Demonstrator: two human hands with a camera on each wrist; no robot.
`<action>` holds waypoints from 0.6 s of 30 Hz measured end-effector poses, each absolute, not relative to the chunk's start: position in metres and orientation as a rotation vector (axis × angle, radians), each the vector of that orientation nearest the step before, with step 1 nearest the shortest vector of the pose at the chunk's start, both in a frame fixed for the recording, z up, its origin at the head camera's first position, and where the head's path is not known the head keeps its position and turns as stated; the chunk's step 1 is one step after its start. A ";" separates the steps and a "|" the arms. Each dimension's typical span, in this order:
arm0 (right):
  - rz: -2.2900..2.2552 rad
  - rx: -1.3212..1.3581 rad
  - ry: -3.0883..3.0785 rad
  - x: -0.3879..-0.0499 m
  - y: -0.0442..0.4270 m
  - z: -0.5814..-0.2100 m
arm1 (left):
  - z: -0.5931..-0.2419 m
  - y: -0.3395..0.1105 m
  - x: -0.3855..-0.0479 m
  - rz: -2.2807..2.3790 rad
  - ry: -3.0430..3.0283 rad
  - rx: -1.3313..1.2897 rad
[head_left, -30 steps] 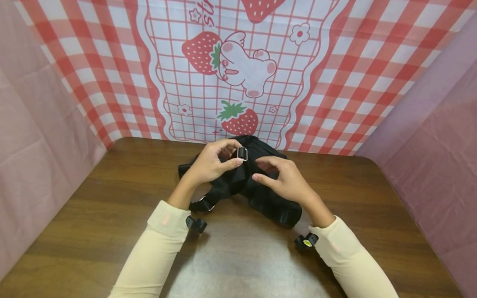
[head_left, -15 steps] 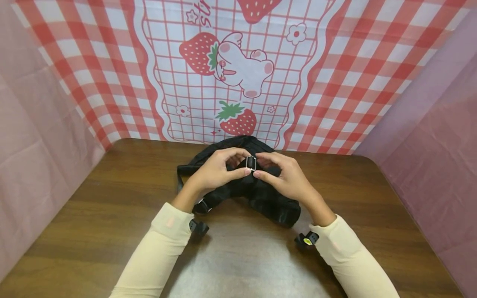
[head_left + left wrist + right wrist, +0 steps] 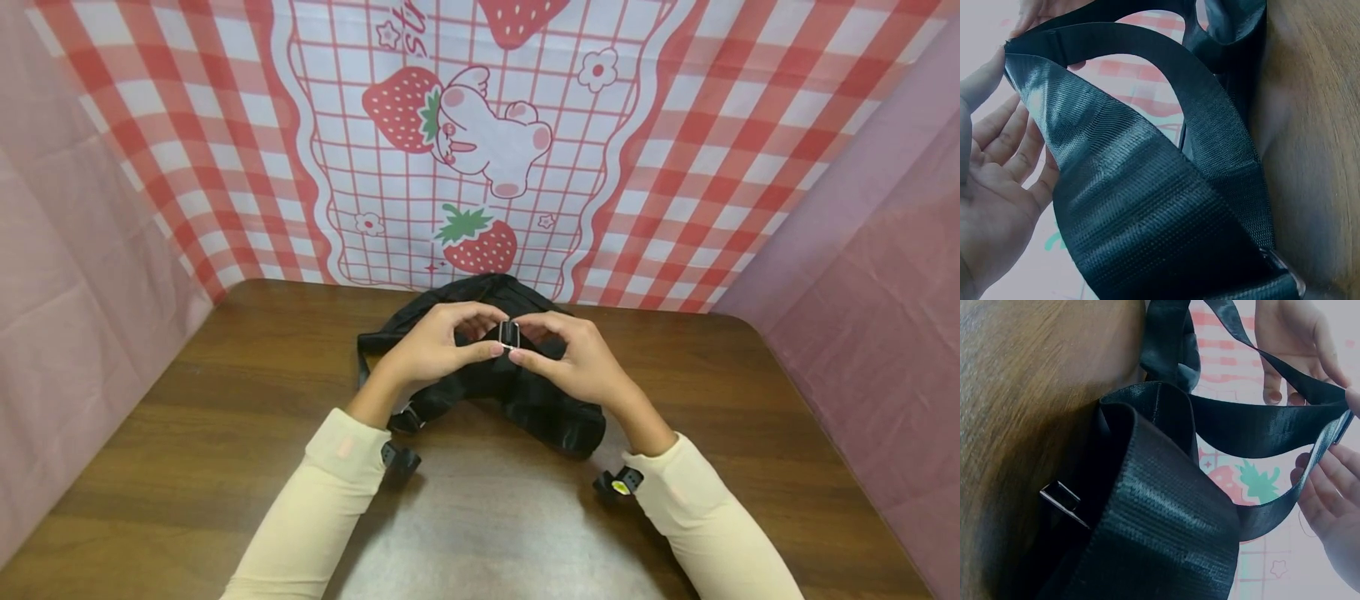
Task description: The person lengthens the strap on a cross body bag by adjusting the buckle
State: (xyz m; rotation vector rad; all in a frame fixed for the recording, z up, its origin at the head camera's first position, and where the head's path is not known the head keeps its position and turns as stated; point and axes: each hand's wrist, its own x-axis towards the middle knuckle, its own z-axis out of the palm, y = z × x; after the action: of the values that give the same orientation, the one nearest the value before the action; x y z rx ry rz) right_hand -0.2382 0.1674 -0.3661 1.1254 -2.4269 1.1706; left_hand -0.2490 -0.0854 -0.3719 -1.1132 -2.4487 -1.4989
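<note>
A silver-edged slide buckle (image 3: 510,334) on a black webbing strap (image 3: 1129,169) is held up between the two hands, above a black bag (image 3: 558,421) on the table. My left hand (image 3: 442,346) pinches the buckle's left side between thumb and fingers. On its right side, my right hand (image 3: 576,350) pinches it the same way, the thumbs almost meeting. In the right wrist view the strap runs in loops from the right hand (image 3: 1335,506) down to the bag. Most of the bag lies behind the hands and strap.
Another metal buckle (image 3: 408,419) lies with the strap at the bag's left. Behind the wooden table (image 3: 480,517) hangs a red-checked strawberry cloth (image 3: 480,167). Pink cloth (image 3: 862,275) hangs at both sides.
The left hand has carried the buckle a little right and toward the body. The right hand, earlier apart from it, has taken hold of its right side. The strap is lifted along with it.
</note>
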 end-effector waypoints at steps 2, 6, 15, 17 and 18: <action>1.196 1.126 -2.425 -0.238 0.167 -0.366 | -0.372 -0.086 -0.249 -1.505 -2.444 -1.115; 1.221 1.115 -2.434 -0.239 0.167 -0.366 | -0.372 -0.086 -0.250 -1.507 -2.438 -1.129; 1.190 1.082 -2.448 -0.241 0.168 -0.368 | -0.374 -0.085 -0.252 -1.463 -2.436 -1.127; 1.199 1.069 -2.424 -0.240 0.168 -0.368 | -0.374 -0.085 -0.252 -1.461 -2.451 -1.112; 1.209 1.064 -2.409 -0.240 0.168 -0.367 | -0.375 -0.085 -0.253 -1.458 -2.465 -1.103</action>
State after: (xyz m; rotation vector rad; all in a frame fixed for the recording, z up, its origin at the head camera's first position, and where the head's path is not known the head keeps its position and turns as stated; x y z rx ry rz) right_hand -0.2402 0.1683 -0.3675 1.0641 -2.4092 1.2090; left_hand -0.2527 -0.0853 -0.3748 -1.1027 -2.4651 -1.4579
